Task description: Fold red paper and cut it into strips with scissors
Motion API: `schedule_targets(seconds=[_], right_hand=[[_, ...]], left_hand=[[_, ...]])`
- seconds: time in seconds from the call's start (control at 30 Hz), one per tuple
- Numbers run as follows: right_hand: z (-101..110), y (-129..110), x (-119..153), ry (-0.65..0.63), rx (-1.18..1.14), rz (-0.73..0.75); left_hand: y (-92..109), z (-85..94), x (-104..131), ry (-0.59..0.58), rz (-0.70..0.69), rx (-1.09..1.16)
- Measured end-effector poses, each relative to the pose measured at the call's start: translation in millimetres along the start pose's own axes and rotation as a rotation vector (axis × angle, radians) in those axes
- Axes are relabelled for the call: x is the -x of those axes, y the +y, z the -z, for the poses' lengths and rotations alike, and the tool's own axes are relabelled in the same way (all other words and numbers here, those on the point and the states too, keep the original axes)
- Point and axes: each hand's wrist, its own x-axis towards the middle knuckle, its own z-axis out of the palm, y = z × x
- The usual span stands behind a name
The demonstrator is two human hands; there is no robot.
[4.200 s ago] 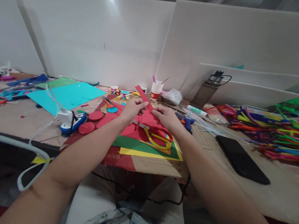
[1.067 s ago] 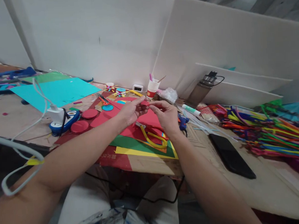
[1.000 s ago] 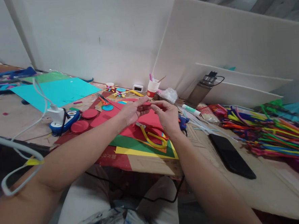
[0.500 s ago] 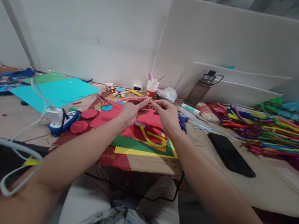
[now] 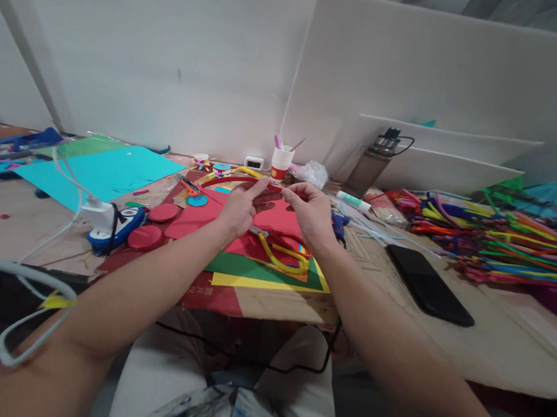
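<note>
Between my two hands runs a narrow red paper strip [image 5: 221,181], raised above the papers, its free end curving away to the left. My left hand [image 5: 245,205] is closed on it, thumb on top and fingers beneath. My right hand [image 5: 310,209] pinches it farther right, a short gap from the left. Underneath lie red paper sheets [image 5: 192,220] on green paper [image 5: 230,266] and yellow paper [image 5: 245,281]. Scissors with yellow handles [image 5: 286,268] rest on the sheets just below my hands, their blades partly hidden by my left hand.
Left stand a blue power strip [image 5: 108,234] and red discs [image 5: 145,237]. Behind are a paper cup [image 5: 282,163] and a small white timer [image 5: 253,162]. Right are a bottle [image 5: 372,162], a glue stick [image 5: 353,201], a black phone [image 5: 429,285] and several pipe cleaners [image 5: 507,238].
My left hand has shifted slightly up and left along the strip, with its fingers more extended. The strip's free end now shows more edge-on. My right hand stays about where it was.
</note>
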Motion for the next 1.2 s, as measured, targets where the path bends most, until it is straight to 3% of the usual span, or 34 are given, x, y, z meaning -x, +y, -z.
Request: schedule_targets(seconds=[0.17, 0.47, 0.73, 1.0, 1.2], right_hand=[[1.1, -2.3, 1.9, -0.003, 0.181, 0.117], [4.0, 2.0, 3.1, -0.029, 0.321, 0.234], [4.9, 0.1, 3.2, -0.101, 0.367, 0.405], [4.9, -1.3, 1.1, -0.038, 0.321, 0.325], [4.5, -2.9, -1.4, 0.011, 0.239, 0.168]], left_hand=[[10.9, -0.2, -1.4, 0.101, 0.120, 0.060], [12.2, 2.2, -5.5, 0.186, 0.162, 0.047], [13.0, 1.5, -5.9, 0.188, 0.215, 0.061], [5.8, 1.2, -4.7, 0.095, 0.184, 0.131], [-0.3, 2.2, -3.3, -0.016, 0.133, 0.117]])
